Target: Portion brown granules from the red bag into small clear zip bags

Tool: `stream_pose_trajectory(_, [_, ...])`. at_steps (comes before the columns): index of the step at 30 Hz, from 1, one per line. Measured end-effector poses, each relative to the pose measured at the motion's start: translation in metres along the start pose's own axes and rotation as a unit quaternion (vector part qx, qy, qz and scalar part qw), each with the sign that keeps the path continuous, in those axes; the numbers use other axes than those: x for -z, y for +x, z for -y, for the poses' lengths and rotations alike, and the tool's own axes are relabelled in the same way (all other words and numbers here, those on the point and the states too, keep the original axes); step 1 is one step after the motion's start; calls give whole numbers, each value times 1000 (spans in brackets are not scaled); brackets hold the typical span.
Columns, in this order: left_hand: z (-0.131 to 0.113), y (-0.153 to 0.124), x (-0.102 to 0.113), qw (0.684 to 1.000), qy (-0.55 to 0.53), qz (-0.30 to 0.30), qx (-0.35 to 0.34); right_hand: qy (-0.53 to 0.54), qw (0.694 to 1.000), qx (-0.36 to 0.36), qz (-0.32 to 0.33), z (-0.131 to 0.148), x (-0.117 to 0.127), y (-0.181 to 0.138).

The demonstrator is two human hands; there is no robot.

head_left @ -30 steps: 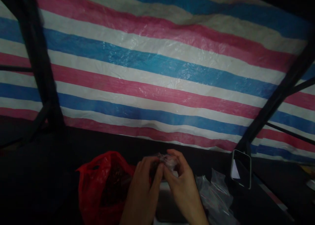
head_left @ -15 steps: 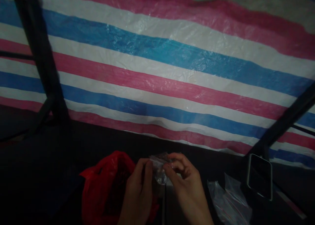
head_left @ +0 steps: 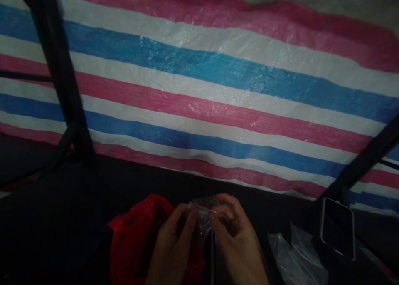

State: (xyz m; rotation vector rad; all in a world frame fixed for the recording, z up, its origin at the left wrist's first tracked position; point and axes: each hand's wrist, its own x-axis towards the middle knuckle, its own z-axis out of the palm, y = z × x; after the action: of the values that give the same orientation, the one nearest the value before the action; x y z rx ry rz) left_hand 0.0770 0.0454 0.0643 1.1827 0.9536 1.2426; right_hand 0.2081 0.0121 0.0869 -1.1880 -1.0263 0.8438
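My left hand (head_left: 174,247) and my right hand (head_left: 235,243) meet low in the middle of the view. Both pinch a small clear plastic bag (head_left: 202,208) between fingers and thumbs, holding it up above a dark surface. What is inside the bag is too dim to make out. A red plastic bag (head_left: 137,239) lies open just left of my left hand, partly hidden behind it.
A striped blue, pink and white tarpaulin (head_left: 218,89) fills the background. Dark poles cross it at the left (head_left: 59,77) and right (head_left: 364,160). A phone (head_left: 338,226) stands propped at the right, with a pile of clear plastic bags (head_left: 296,260) beside it.
The view has shifted, so phone and loose bags sit further right. My hands stay together on the small clear bag, fingers working at it slightly.
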Motion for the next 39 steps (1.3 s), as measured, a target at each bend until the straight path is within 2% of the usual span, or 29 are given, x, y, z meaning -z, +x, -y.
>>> stream_pose_trajectory(5, [8, -1, 4, 1000, 3, 8, 8, -12, 1000, 10, -25, -8, -3, -1])
stream_pose_trajectory(11, [10, -3, 4, 999, 27, 24, -10, -40, 997, 54, -24, -12, -2, -3])
stream_pose_trajectory(14, [6, -3, 2, 999, 35, 10, -9, -32, 997, 67, -23, -11, -4, -3])
stream_pose_trajectory(18, [3, -4, 1, 1000, 17, -8, 2, -1, 999, 48, -24, -10, -6, -4])
stream_pose_trajectory(26, [6, -2, 7, 999, 3, -42, 0, 53, 997, 43, -24, -15, 0, 0])
stream_pose_trajectory(34, [-3, -5, 4, 999, 13, -45, 24, -9, 997, 63, -32, -13, -4, -4])
stream_pose_trajectory(39, [-6, -6, 3, 998, 33, -55, 3, -22, 995, 88, -33, -11, -9, -7])
